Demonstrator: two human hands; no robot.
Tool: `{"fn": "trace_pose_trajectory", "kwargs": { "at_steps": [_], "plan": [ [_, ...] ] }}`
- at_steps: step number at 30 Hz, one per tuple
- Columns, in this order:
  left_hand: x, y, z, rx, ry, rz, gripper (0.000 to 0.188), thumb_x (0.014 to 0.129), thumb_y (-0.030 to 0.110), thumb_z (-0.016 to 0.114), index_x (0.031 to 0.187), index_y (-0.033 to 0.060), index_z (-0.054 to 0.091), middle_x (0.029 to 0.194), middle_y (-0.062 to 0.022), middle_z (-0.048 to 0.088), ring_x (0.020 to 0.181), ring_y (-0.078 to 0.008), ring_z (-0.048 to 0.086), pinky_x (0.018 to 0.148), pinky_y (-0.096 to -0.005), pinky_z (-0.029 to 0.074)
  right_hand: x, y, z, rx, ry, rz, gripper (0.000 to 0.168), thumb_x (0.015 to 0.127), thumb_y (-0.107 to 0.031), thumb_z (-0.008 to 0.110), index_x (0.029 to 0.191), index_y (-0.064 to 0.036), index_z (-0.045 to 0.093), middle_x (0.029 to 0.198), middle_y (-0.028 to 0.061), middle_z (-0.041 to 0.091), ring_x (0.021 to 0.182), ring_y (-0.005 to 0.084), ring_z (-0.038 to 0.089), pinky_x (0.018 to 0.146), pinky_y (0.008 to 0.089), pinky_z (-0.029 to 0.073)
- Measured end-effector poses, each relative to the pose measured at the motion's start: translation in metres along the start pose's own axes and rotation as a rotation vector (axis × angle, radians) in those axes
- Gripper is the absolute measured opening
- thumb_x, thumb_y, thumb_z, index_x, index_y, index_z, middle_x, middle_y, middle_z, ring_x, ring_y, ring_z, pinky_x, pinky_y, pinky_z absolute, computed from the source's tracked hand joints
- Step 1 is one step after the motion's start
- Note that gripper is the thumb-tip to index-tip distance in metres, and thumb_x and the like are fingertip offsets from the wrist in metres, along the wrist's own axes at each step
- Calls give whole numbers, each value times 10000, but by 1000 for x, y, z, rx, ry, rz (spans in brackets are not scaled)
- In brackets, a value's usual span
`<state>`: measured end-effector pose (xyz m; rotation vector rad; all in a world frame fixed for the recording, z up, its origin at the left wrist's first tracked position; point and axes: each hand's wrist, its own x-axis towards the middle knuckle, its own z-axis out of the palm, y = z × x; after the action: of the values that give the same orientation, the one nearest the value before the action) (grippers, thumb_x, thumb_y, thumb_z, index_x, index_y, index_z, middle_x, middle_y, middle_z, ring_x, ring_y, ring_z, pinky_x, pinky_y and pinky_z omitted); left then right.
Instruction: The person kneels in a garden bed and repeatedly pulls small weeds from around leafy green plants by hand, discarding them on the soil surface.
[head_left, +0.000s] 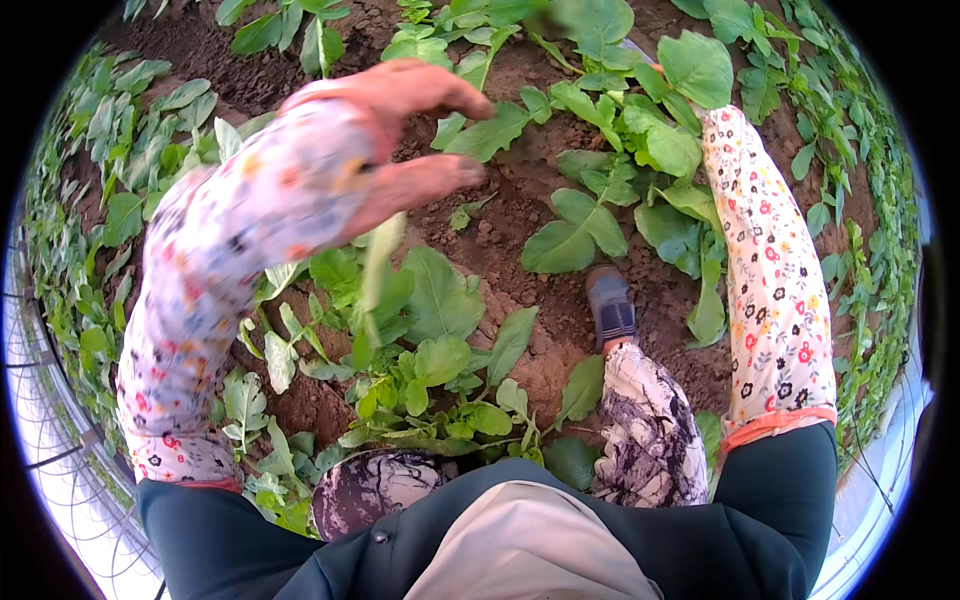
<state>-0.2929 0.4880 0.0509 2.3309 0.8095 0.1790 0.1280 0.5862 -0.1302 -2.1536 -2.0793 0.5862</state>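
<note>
My left hand, in a white floral sleeve with an orange cuff, reaches over bare brown soil. Its thumb and fingers are apart and hold nothing. A pale leaf or stalk hangs blurred just below the wrist. My right arm, in a matching floral sleeve, stretches forward at the right. The right hand is almost wholly hidden behind broad green leaves, so what it touches cannot be told. Leafy green plants stand in the soil between the arms.
My shoe rests on the soil between plants, below a patterned trouser leg. The other knee is bent at the lower left. Dense rows of plants line both sides. Curved whitish sheeting with thin dark lines edges the left rim.
</note>
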Motion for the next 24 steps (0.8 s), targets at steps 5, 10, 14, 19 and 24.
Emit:
{"fn": "trace_pose_trajectory", "kwargs": {
  "at_steps": [5,10,14,19,24],
  "plan": [
    [-90,-1,-34,-496,386,-212,323,922,131,570,1218,3,558,1204,-108,601,1085,-171,567,936,-313,458,-52,4,-23,20,-125,122,350,839,-48,614,1183,16,604,1064,93,668,908,156,619,839,258,491],
    [-133,-29,-14,-744,715,-311,262,902,71,610,1144,-24,584,1081,-100,647,976,-149,610,872,-298,511,-82,69,-50,323,-32,207,390,766,-105,670,1148,-29,647,1032,96,686,952,196,632,864,301,478],
    [-147,3,17,-844,811,-465,212,898,65,627,1092,-15,598,1039,-90,648,902,-136,600,811,-265,495,-137,29,-67,565,67,237,355,809,-40,649,1164,-24,647,1037,68,689,945,128,632,863,252,490],
    [-142,105,42,-980,691,-428,300,874,18,602,1160,17,514,1144,-76,530,871,-118,540,808,-261,455,-209,3,-100,696,223,1,428,877,-108,641,1281,0,548,1225,103,612,1084,182,594,951,306,456],
    [-156,171,84,-545,535,-136,416,766,-45,661,1151,41,529,1229,-184,444,821,-156,591,737,-311,503,-298,-111,-128,906,427,-36,492,836,-154,700,1269,11,533,1193,99,613,1033,201,607,910,295,482]
  ]
}}
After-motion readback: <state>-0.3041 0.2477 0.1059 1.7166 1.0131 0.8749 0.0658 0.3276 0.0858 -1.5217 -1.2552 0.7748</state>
